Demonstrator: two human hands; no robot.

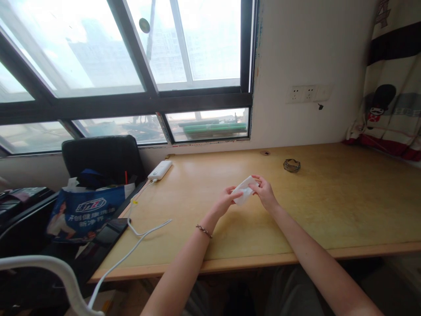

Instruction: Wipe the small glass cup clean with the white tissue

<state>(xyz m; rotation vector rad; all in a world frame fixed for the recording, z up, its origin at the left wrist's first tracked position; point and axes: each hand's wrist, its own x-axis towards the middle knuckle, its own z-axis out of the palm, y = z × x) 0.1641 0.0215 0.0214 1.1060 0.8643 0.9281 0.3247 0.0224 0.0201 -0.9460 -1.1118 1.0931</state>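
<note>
A folded white tissue (244,192) is held up above the wooden table, spanning the gap between my hands. My left hand (226,200) grips its left edge, thumb on top and fingers beneath. On the right edge my right hand (265,192) is closed, its thumb pressed on the white surface. The tissue looks thin and soft, with its lower part slightly creased. A braided bracelet circles my left wrist.
The wooden table (329,206) carries a dark ring-shaped coil (291,165) at the back right. A white power strip or charger (160,170) with a white cable (141,239) lies left. Beyond are a blue bag (88,213), a black chair (101,153) and a white curved tube (49,263).
</note>
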